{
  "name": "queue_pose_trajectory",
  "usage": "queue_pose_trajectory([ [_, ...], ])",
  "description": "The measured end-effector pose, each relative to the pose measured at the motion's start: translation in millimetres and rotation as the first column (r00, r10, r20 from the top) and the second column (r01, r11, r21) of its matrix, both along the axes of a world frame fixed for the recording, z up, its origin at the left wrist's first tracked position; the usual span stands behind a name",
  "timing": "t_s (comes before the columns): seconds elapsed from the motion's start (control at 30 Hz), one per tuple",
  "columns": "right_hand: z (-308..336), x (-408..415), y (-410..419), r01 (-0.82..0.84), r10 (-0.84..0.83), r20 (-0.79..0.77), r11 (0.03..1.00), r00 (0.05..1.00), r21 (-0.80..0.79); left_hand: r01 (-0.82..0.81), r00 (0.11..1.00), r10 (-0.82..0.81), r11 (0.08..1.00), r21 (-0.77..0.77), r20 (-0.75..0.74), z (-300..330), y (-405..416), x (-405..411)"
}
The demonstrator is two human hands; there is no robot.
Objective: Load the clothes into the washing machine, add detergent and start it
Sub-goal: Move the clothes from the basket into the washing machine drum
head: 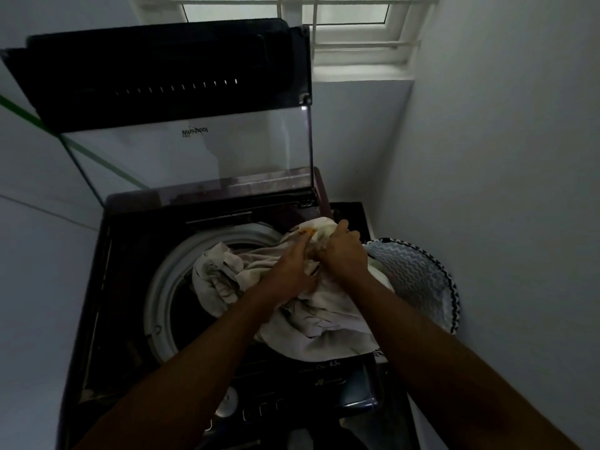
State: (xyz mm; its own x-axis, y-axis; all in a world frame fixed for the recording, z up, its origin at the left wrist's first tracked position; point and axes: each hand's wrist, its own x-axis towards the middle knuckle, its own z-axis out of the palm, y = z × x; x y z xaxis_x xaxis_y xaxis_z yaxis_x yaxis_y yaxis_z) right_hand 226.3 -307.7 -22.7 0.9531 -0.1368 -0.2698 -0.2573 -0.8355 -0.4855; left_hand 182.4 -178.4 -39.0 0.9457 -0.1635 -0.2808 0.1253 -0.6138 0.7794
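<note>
**A:** From the head camera, what do we have in front of us?

**B:** We are looking down into a dark top-loading Whirlpool washing machine (107,287) with its glass lid (181,102) raised upright against the wall. The pale ring of the drum opening (159,287) shows on the left side.

**A:** And the clothes?

**B:** We hold a bundle of pale, off-white laundry (318,326) over the right half of the drum opening. Part of it drapes over the machine's front rim and part hangs into the drum on the left. A small orange mark shows on the cloth near the top.

**A:** How are our hands placed?

**B:** Our left hand (289,271) presses into the cloth with its fingers curled in the folds. Our right hand (344,251) grips a bunched fold just beside it; the two hands touch.

**A:** Anything to the side?

**B:** A laundry basket (418,274) with a zigzag pattern stands just right of the machine, against the wall. A barred window (354,30) sits above.
</note>
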Motion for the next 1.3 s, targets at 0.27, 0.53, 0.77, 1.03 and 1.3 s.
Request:
queue_pose_trajectory([
  [0.27, 49, -2, 31, -0.071, 0.074, 0.053, 0.996, 0.996, -0.050, -0.004, 0.995, 0.018, 0.991, -0.136, 0.098, 12, 13, 3],
  [0.53, 95, -12, 92, -0.196, 0.198, -0.004, 0.973, 0.980, 0.118, -0.057, 0.976, 0.084, 0.989, -0.138, 0.201, 28, 89, 7],
  [0.77, 98, -24, 171, -0.299, 0.304, 0.024, 0.919, 0.952, 0.255, -0.172, 0.974, 0.173, 0.985, -0.016, 0.144, 45, 163, -11],
  [1.03, 38, -40, 215, -0.376, 0.392, -0.012, 0.892, 0.920, 0.252, -0.208, 0.974, 0.177, 0.944, 0.258, 0.138, 20, 198, -48],
  [1.3, -27, -65, 196, -0.512, 0.538, -0.337, 0.842, 0.773, 0.169, 0.061, 0.997, -0.031, 0.887, 0.458, -0.072, -13, 185, -70],
])
